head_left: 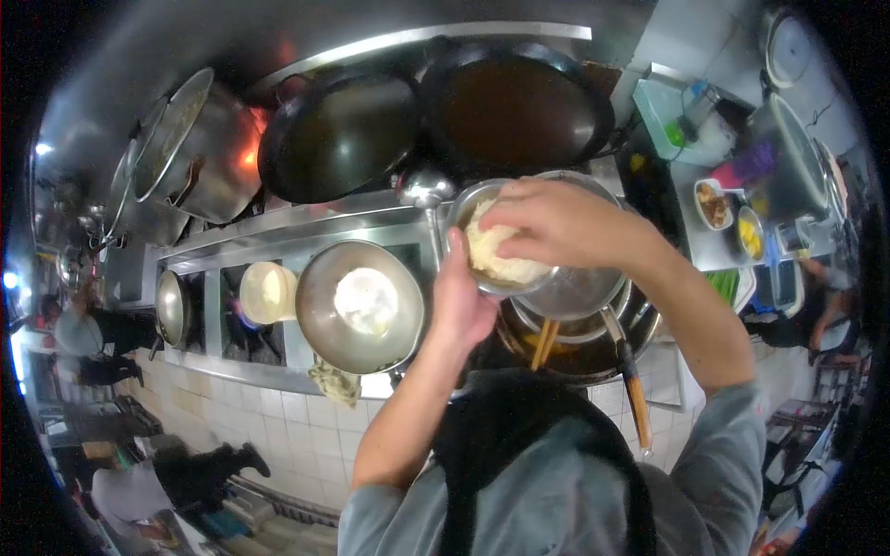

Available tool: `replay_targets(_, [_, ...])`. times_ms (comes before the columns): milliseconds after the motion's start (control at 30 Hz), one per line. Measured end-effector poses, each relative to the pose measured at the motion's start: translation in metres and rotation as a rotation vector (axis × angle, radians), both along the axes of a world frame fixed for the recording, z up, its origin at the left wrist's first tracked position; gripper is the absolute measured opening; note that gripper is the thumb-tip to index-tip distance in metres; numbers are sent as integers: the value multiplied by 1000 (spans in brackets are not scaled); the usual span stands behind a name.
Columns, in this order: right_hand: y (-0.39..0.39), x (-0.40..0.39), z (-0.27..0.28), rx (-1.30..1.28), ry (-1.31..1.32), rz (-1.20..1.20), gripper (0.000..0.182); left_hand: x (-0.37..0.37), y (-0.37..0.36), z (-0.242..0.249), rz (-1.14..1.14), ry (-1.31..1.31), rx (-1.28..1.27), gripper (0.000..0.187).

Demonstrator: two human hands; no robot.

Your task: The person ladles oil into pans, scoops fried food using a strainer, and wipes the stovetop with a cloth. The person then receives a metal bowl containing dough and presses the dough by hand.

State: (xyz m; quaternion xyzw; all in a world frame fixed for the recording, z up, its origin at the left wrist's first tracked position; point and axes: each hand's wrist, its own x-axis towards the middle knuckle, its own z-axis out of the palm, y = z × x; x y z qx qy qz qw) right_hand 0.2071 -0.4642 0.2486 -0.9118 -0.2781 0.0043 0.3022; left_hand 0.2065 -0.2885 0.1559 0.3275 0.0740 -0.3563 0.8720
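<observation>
My left hand grips the rim and side of a metal bowl, thumb up along its edge. In the bowl lies a pale, crumbly or shredded food. My right hand reaches over the bowl with bent fingers touching the pale food; whether it holds some is hidden. Beneath and to the right of the bowl is a round strainer with a wooden handle, over a dark pan. Wooden chopsticks stick out below the strainer. A ladle rests left of the bowl.
Two dark woks stand behind, with large pots at the left. A steel bowl and a plastic tub sit left of my hands. Small food bowls stand right. Other people are at the edges.
</observation>
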Motion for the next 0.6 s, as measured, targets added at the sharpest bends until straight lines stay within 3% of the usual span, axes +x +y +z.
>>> replay_targets(233, [1, -10, 30, -37, 31, -89, 27, 4, 8, 0, 3, 33, -102, 56])
replay_targets(300, [-2, -10, 37, 61, -65, -146, 23, 6, 12, -3, 13, 53, -123, 56])
replay_targets(433, [2, -10, 33, 262, 63, -324, 22, 12, 16, -8, -6, 15, -125, 59])
replay_targets(600, [6, -4, 25, 161, 28, -326, 23, 19, 15, -10, -10, 30, -136, 57])
